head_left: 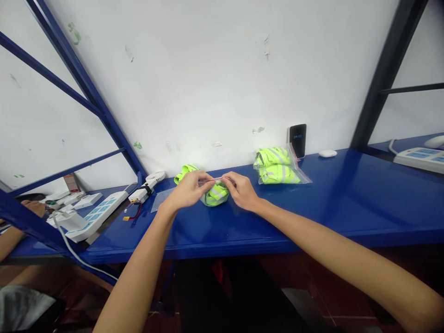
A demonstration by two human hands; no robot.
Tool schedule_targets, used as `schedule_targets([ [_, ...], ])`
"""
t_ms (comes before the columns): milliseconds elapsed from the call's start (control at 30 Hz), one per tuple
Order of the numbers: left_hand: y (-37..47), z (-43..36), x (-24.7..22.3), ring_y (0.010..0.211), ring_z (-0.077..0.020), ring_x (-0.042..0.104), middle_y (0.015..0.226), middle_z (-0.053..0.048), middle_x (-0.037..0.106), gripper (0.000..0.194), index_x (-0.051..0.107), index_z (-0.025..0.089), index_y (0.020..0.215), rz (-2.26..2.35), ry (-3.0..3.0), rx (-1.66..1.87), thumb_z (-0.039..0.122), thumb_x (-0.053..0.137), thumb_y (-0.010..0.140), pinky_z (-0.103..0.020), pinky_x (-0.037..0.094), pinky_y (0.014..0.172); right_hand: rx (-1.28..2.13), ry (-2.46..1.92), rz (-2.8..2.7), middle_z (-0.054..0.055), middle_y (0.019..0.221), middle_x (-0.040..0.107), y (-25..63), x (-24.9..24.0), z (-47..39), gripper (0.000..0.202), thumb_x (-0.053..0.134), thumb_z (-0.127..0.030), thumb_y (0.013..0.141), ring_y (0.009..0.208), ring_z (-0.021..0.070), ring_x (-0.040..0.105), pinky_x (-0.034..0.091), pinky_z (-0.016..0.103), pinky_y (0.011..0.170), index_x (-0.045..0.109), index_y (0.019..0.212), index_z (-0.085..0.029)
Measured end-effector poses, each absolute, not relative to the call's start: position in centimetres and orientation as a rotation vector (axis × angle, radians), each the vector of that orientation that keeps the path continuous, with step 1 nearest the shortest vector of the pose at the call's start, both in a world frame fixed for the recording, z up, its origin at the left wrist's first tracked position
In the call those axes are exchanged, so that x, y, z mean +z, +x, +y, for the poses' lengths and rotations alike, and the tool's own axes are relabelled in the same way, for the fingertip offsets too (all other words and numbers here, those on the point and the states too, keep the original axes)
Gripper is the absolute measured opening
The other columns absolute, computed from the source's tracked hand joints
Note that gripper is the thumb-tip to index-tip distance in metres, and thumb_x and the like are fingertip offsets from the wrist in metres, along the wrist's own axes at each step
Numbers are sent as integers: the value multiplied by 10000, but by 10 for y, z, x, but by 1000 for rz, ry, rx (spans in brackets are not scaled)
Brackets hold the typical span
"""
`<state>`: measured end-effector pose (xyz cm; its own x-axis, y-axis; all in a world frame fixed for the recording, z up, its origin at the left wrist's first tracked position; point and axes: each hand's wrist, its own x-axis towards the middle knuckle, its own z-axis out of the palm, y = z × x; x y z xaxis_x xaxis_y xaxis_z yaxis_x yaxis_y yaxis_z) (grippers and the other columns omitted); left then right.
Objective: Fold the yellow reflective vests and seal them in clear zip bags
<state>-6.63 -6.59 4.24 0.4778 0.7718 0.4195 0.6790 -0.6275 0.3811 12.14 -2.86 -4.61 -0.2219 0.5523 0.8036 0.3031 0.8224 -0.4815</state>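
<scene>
A clear plastic bag with a folded yellow-green reflective vest (215,195) inside hangs or rests at the middle of the blue table (294,217). My left hand (190,187) pinches the left part of the bag's top edge. At the right part of that edge, my right hand (241,188) is closed on it with thumb and fingers. Behind my left hand lies another yellow-green vest (186,171), partly hidden. Two bagged vests (277,166) are stacked near the wall, right of my hands. A flat clear bag (161,200) lies left of my left hand.
A phone (297,140) leans on the wall, with a white oval object (327,153) to its right. At left are a small white fan (156,176), a wired device (138,195), a power strip (99,215) and a blue frame post (114,125). Another person's hand (34,208) shows far left.
</scene>
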Motion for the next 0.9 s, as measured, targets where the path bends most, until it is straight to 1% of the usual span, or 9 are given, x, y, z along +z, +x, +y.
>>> schedule_targets([
  [133,-63,-67,46,687,-158,575,755,-28,697,331,741,157,861,1370,2532,724,384,502,885,-252,399,614,236,-640,-1819,59,917,680,120,-48,-25,227,429,-345,980,826,189,621,456,293,749,601,971,-197],
  [300,-64,-65,43,620,-130,507,701,-8,649,358,727,145,861,1398,2472,652,383,462,900,-244,359,568,236,-615,-1851,61,949,669,121,-46,-26,189,422,-314,985,869,189,621,448,296,776,570,1003,-198],
  [400,-64,-65,41,638,-136,531,725,-12,667,346,724,149,877,1393,2468,669,384,472,897,-244,373,581,219,-618,-1858,63,946,665,122,-45,-27,180,417,-296,987,877,190,617,440,298,794,566,993,-196],
  [533,-62,-64,43,730,-161,601,802,-29,716,293,729,155,880,1388,2475,721,378,539,864,-250,423,666,209,-645,-1860,62,908,660,121,-43,-27,203,402,-291,994,844,190,609,433,298,779,575,965,-189],
  [633,-61,-65,48,758,-170,616,817,-32,728,265,741,168,868,1420,2532,734,366,567,847,-254,419,677,207,-648,-1870,61,898,664,121,-43,-27,233,385,-293,1002,838,187,607,431,295,773,585,942,-190],
  [900,-61,-74,58,708,-156,584,787,-31,700,321,728,179,879,1420,2726,552,366,470,909,-260,387,656,188,-661,-1867,61,922,689,122,-43,-27,253,386,-302,1004,856,188,625,436,293,782,607,944,-196],
])
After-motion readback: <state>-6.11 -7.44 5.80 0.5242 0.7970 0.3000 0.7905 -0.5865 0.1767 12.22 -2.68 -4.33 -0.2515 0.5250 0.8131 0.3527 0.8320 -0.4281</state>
